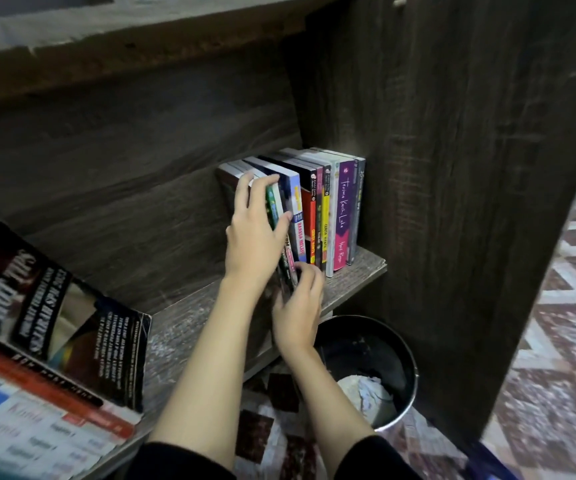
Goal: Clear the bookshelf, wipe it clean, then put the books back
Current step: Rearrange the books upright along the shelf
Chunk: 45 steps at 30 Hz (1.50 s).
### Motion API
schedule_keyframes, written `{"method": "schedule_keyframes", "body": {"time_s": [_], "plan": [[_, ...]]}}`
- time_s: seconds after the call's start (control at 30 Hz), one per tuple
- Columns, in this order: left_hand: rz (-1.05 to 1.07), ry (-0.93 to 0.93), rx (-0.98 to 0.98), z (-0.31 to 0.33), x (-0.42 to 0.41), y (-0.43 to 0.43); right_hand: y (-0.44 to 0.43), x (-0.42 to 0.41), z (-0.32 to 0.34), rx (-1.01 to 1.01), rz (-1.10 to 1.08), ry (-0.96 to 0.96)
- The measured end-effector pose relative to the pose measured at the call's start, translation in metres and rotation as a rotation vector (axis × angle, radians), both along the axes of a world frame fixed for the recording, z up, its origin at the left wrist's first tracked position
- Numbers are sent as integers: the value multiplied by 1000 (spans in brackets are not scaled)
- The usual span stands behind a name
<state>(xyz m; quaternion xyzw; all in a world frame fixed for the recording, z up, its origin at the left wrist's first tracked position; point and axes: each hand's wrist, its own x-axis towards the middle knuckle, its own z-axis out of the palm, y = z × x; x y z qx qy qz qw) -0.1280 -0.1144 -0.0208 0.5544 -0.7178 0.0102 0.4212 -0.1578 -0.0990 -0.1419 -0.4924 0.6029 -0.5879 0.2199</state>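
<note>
Books (328, 216) stand upright in a row at the right end of the shelf (193, 323), the last one touching the dark wooden side panel (453, 202). The leaning books (288, 252) at the left end of the row tilt away from the rest.

The left hand (255, 233) grasps the leaning books near their tops, its fingers (245, 188) wrapped over the far side and its thumb pressed on the spines. The right hand (297, 310) is at their lower end by the shelf's front edge, its fingers (309, 275) curled onto the bottom of the spines.

Near the left front corner of the shelf lies a flat stack of books (47, 403), a black paperback (54, 299) on top. Below the front edge, a round black bin (359, 344) holds crumpled pale paper (366, 393) and stands on patterned carpet (556, 306).
</note>
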Motion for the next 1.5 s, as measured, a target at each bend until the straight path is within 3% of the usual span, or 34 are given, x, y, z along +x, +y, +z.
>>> {"method": "schedule_keyframes", "body": {"time_s": [0.13, 0.37, 0.5, 0.83, 1.17, 1.5], "plan": [[1, 33, -23, 0, 9, 8, -3, 2, 2, 47, -17, -63], [61, 73, -67, -2, 9, 11, 1, 8, 0, 40, -64, 65], [77, 89, -86, -4, 12, 13, 2, 5, 0, 64, 34, 82], [283, 389, -211, -15, 41, 39, 5, 6, 4, 63, 217, 360], [407, 129, -108, 5, 96, 99, 55, 70, 6, 1, 513, 298], [549, -285, 30, 22, 151, 150, 91, 124, 3, -19, 670, 279]]}}
